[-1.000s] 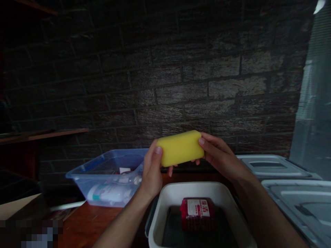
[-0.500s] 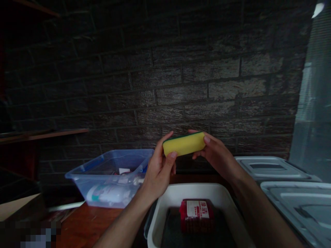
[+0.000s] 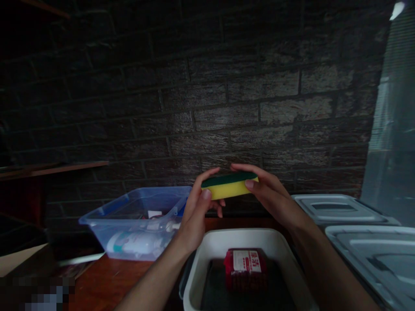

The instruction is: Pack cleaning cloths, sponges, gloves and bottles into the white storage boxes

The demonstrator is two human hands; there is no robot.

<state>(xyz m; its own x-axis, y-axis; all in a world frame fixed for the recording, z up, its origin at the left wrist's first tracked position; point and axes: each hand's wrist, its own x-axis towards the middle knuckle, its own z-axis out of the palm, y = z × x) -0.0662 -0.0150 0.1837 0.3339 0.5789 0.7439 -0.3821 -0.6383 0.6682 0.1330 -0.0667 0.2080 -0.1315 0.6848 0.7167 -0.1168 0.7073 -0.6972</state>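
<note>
A yellow sponge (image 3: 227, 188) with a dark green scouring side on top is held up level between both hands. My left hand (image 3: 197, 207) grips its left end, thumb on the yellow front face and fingers behind. At the right end, my right hand (image 3: 269, 190) pinches it with the thumb in front and fingers along the green top. Below the hands stands a white bin (image 3: 240, 235) with a dark bottom. Inside it lies a red package (image 3: 244, 276) with a white label bearing red characters.
A clear blue plastic box (image 3: 106, 216) at left holds a white bottle (image 3: 132, 242) and other items. Grey-white lids (image 3: 372, 246) lie at right. Behind rises a dark brick wall (image 3: 207, 108); a wooden shelf (image 3: 65, 169) juts out at far left.
The sponge has been tipped so its green side now shows on top and less of the yellow face is visible. The right thumb has shifted inward along it.
</note>
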